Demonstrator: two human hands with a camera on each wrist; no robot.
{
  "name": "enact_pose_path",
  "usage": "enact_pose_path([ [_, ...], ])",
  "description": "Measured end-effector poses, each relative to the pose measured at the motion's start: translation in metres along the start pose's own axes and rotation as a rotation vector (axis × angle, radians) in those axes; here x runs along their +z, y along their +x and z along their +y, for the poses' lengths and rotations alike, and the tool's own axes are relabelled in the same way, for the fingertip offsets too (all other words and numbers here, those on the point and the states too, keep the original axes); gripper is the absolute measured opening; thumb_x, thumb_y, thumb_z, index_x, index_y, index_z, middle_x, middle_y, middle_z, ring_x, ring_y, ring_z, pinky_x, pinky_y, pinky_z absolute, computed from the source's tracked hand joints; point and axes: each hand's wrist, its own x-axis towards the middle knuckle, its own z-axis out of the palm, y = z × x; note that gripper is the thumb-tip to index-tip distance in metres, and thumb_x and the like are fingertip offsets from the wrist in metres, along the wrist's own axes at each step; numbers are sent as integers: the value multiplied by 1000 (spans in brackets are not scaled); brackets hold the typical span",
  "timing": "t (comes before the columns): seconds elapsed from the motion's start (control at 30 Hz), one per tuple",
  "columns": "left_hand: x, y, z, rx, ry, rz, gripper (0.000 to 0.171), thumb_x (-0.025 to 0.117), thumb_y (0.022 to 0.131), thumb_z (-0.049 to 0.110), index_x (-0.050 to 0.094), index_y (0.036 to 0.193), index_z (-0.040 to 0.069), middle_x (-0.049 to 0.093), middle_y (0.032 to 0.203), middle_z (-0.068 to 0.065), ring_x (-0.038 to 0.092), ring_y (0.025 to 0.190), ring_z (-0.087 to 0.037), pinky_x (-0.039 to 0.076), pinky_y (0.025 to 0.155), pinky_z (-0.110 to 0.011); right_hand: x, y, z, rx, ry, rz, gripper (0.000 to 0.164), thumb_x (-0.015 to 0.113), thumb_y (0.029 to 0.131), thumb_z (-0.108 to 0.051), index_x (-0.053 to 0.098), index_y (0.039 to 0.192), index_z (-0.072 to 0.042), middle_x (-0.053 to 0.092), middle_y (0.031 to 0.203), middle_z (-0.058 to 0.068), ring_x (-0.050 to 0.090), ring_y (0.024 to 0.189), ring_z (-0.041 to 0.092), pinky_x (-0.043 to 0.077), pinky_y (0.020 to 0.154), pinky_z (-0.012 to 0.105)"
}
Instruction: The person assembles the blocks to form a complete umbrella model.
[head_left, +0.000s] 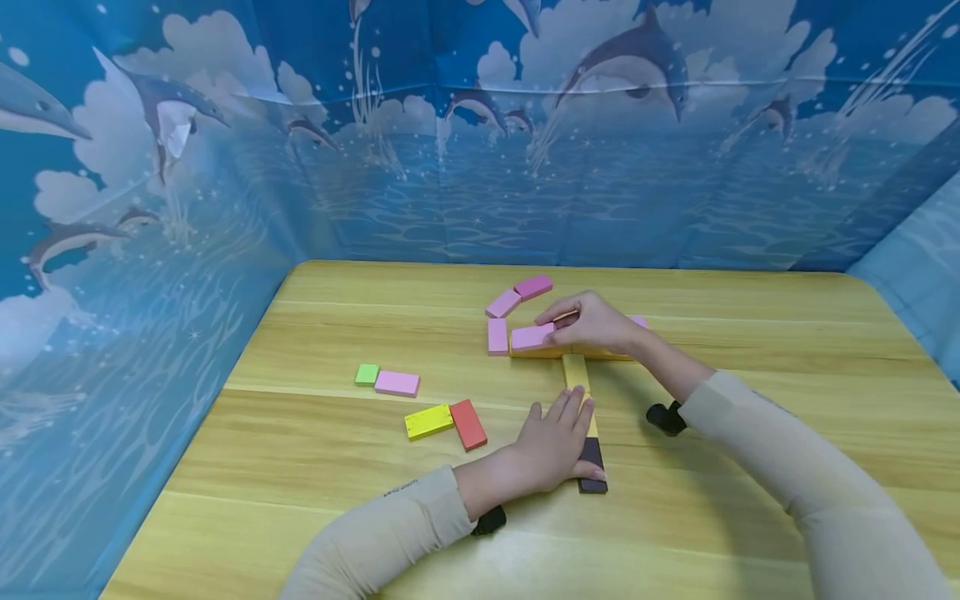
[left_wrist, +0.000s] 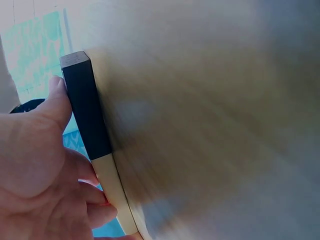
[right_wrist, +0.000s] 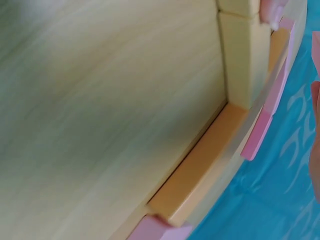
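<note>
My right hand (head_left: pixel 597 323) pinches a pink block (head_left: pixel 529 337) between thumb and fingers, over the left end of an orange row (head_left: pixel 534 353). In the right wrist view the held block (right_wrist: pixel 316 52) shows at the right edge, with an orange block (right_wrist: pixel 200 162) below the yellow column. My left hand (head_left: pixel 551 442) rests with fingers extended along this column of pale yellow blocks (head_left: pixel 576 372), its thumb on the black block (head_left: pixel 592 454) at the near end. In the left wrist view the black block (left_wrist: pixel 87 110) adjoins a yellow block (left_wrist: pixel 112 187).
Pink blocks (head_left: pixel 497 337) curve away left of the orange row; another pink end (head_left: pixel 639 321) shows beyond the right hand. To the left lie a green block (head_left: pixel 367 375), a pink block (head_left: pixel 397 383), a yellow block (head_left: pixel 428 422) and a red block (head_left: pixel 468 425). A dolphin-print curtain (head_left: pixel 480 200) borders the table.
</note>
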Motion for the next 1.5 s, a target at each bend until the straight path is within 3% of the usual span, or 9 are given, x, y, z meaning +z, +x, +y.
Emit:
enact_pose_path([
  [0.17,-1,0,0,-3,4,0,87,33,85,70,22,149,12,18,154,-7,20,139,-19,37,99,-38,-11,-9,6,44,-34,44,35,74,79,-12,67,110,1,56,124,19,57,109,30,48,88,38],
  [0.3,-2,0,0,-5,-1,-11,88,33,85,70,21,149,12,17,154,-8,19,139,-19,36,100,-39,-20,-16,10,88,-24,85,39,75,79,-15,66,113,2,50,132,21,57,109,31,48,87,35],
  [0.47,0,0,1,-7,-16,-16,88,33,85,70,20,150,12,16,154,-8,19,140,-19,36,100,-39,-29,-25,14,122,-11,131,43,74,80,-17,63,116,2,56,125,20,58,106,30,50,79,27],
  [0.8,2,-1,1,-4,-12,2,87,33,85,69,22,149,11,19,154,-7,20,139,-18,36,99,-38,-41,-33,25,181,-23,191,46,71,82,-21,60,121,0,48,133,19,51,116,32,45,90,43],
  [1.13,2,-2,2,-6,-11,-4,88,33,85,70,21,149,11,18,154,-8,20,139,-19,37,100,-38,-50,-34,28,238,-14,301,48,70,83,-23,58,124,1,50,132,19,53,111,27,47,82,31],
  [1.5,1,-2,1,-4,-9,3,88,33,85,70,21,149,11,18,154,-8,20,139,-19,36,100,-39,-65,-33,42,304,-48,416,57,72,81,-33,57,126,-1,47,134,22,44,121,33,41,87,37],
])
